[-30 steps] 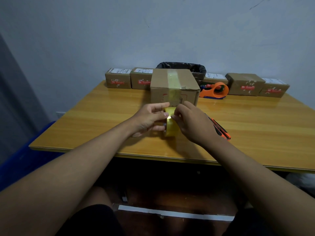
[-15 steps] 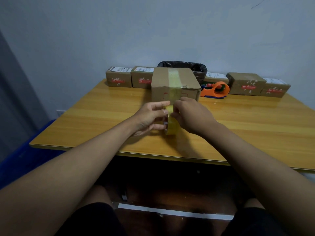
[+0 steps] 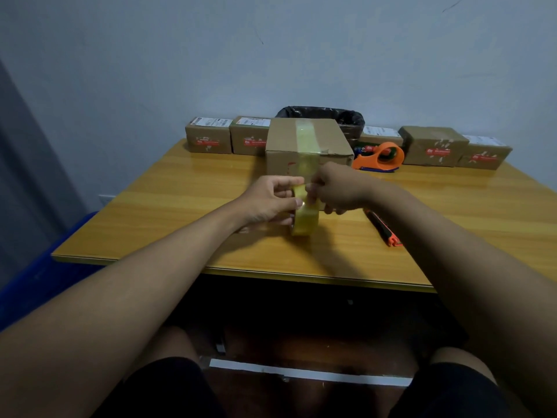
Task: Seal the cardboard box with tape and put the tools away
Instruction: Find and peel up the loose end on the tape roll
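Note:
A cardboard box (image 3: 283, 140) stands at the middle of the wooden table (image 3: 180, 206), with a strip of clear yellowish tape (image 3: 306, 137) running over its top and down its front face. Just in front of it a roll of tape (image 3: 305, 220) stands on edge. My left hand (image 3: 268, 200) grips the roll from the left. My right hand (image 3: 337, 188) pinches the tape strip between the roll and the box front. An orange and black utility knife (image 3: 384, 229) lies on the table right of my right wrist.
An orange tape dispenser (image 3: 381, 156) sits behind the box to the right. Several small labelled cartons (image 3: 208, 137) line the table's back edge, with a black-lined bin (image 3: 346, 116) behind. A blue object (image 3: 36, 273) stands left of the table.
My right hand has moved away from me toward the box front, uncovering the utility knife. The roll stays in my left hand.

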